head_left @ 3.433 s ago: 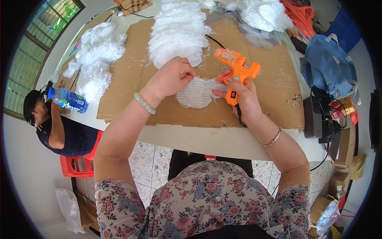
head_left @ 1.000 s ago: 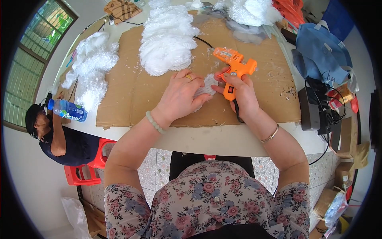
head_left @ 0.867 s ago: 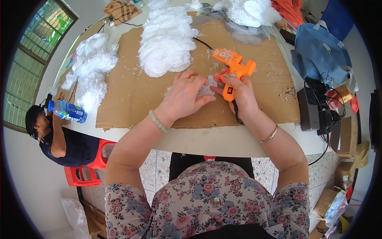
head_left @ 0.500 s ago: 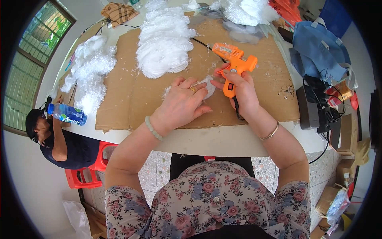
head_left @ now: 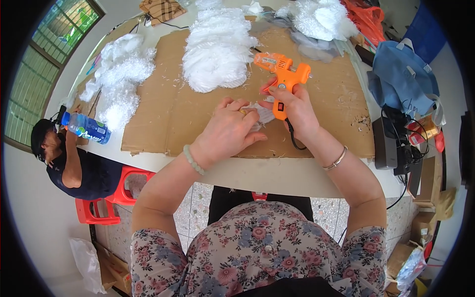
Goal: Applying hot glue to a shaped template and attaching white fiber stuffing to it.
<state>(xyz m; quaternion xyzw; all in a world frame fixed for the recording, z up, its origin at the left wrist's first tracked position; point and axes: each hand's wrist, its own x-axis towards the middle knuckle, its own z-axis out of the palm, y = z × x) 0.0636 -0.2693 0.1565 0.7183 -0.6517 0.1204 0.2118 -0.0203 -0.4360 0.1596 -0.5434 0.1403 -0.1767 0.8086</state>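
Observation:
My right hand grips an orange hot glue gun, its nose pointing away to the left and its black cord hanging from the handle. A thin white mesh piece lies low on the cardboard sheet, between my hands. Curled over it, my left hand holds it down and hides much of it. A few right fingertips come close to the piece's far edge. Beyond my hands lies a thick stack of white fringed pieces.
White shredded-looking material is heaped at left, beside a blue-capped bottle. More white material lies far right. A blue bag and a dark box with cables stand at the right edge. Another person sits at left.
The glue gun has moved left over the cardboard, nearer my left hand. My left fingers are more bunched over the white mesh piece. The whole view has shifted slightly.

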